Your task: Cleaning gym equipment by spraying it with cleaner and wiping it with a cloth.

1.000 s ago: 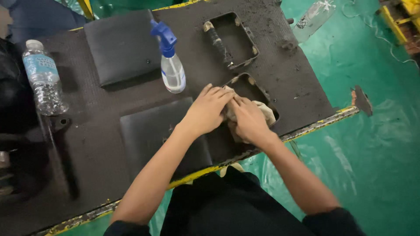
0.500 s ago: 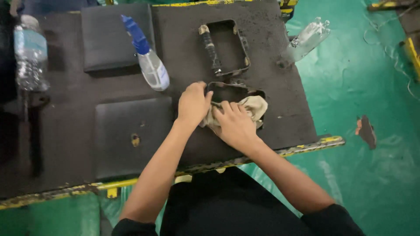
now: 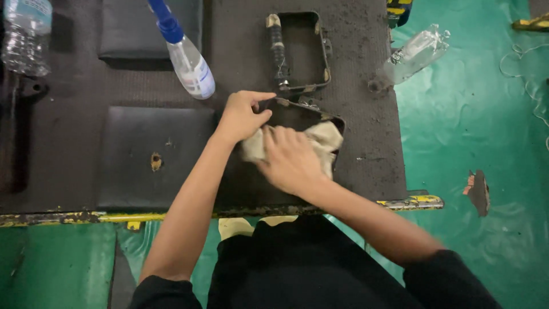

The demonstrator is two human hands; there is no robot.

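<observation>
Beige cloth (image 3: 320, 143) lay under the right hand (image 3: 289, 160), fingers spread flat on it, atop the dark frame (image 3: 297, 111) on the worktop (image 3: 366, 143). Left hand (image 3: 243, 114) pinched the frame's near-left rim, just beside.

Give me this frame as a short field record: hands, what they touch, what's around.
left hand: grips the near-left rim of a dark metal frame
right hand: pressed flat on a beige cloth
cloth: bunched inside the frame
surface: dark mat on a table with a worn yellow edge
second frame: lies behind, not touched
spray bottle: blue nozzle, left of the frames
water bottle: far left
flat dark panel: left of the arms
floor: green
</observation>
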